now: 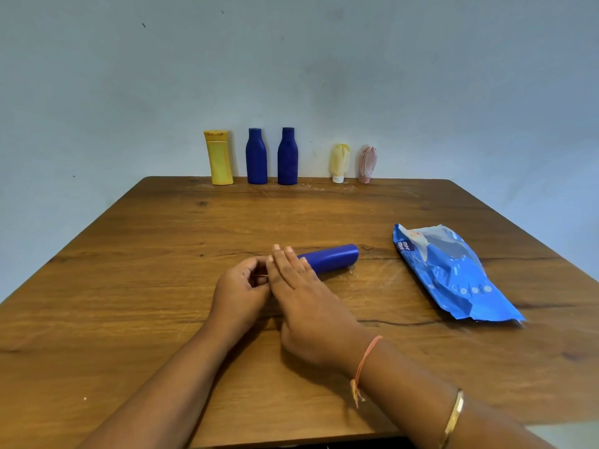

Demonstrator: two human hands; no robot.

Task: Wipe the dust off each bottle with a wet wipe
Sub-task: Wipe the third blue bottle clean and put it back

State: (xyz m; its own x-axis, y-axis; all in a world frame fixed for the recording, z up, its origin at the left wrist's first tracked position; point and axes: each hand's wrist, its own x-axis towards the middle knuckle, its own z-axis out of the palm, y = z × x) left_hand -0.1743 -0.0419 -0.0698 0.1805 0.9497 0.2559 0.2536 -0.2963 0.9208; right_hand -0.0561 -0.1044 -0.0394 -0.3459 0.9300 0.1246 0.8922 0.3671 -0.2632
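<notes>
A blue bottle (330,259) lies on its side in the middle of the wooden table (129,286), base pointing right. My right hand (304,296) lies across its left end with straight fingers, hiding the neck. My left hand (241,288) is just left of it, fingers curled and touching my right fingertips. A thin orange sliver shows between its fingers; what it holds is hidden. A blue wet-wipe pack (450,273) lies at the right. Standing at the far edge are a yellow bottle (220,158) and two blue bottles (256,157) (287,157).
A small yellow tube (340,162) and a pink tube (367,163) stand cap-down at the far edge, right of the bottles. A pale blue wall rises right behind them. The table's edges fall away at left and right.
</notes>
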